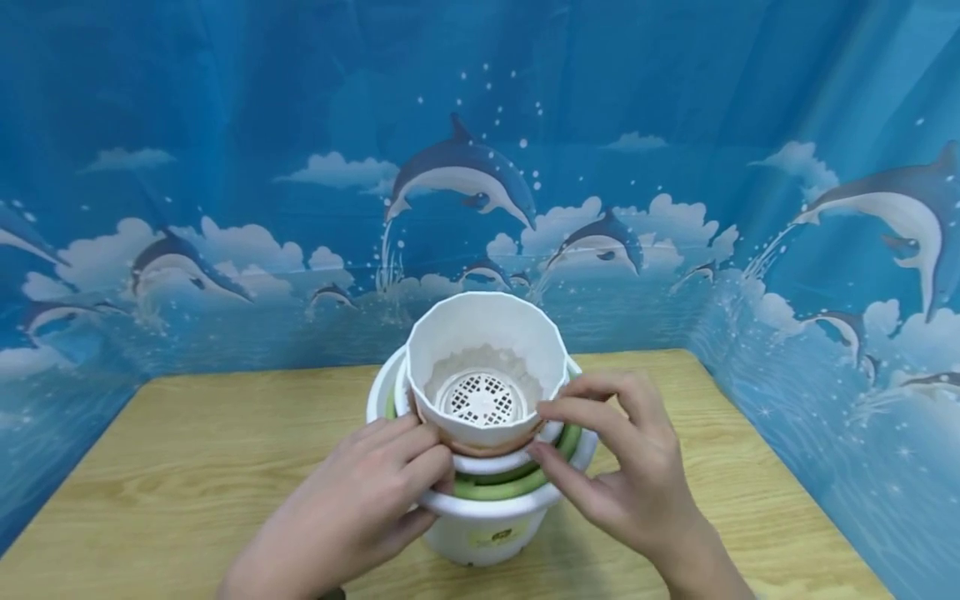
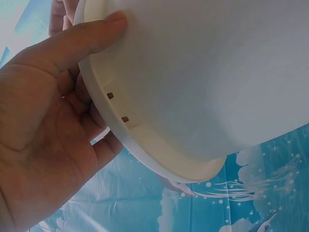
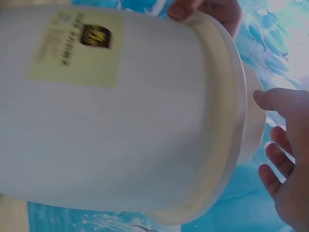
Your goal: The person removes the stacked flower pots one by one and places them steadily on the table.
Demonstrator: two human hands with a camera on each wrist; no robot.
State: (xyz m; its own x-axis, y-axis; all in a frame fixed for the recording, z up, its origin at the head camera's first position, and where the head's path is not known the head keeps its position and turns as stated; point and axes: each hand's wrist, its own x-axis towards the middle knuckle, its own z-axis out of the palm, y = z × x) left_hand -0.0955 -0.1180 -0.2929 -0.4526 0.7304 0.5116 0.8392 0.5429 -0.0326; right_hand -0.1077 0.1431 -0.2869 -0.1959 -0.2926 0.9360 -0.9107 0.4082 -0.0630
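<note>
A stack of nested pots stands in a white bucket. Innermost and highest is a white faceted plant pot with a perforated bottom; a green rim shows below it. My left hand grips the bucket's rim at the near left. In the left wrist view, its thumb lies against the outer wall under the rim, the fingers behind it. My right hand is at the right of the stack, index fingertip right at the plant pot's rim. The right wrist view shows its thumb against the pot's side, other fingers loosely bent.
The bucket stands on a wooden table. A blue curtain printed with dolphins and clouds hangs behind the table and along both sides. A yellow label is on the bucket's wall.
</note>
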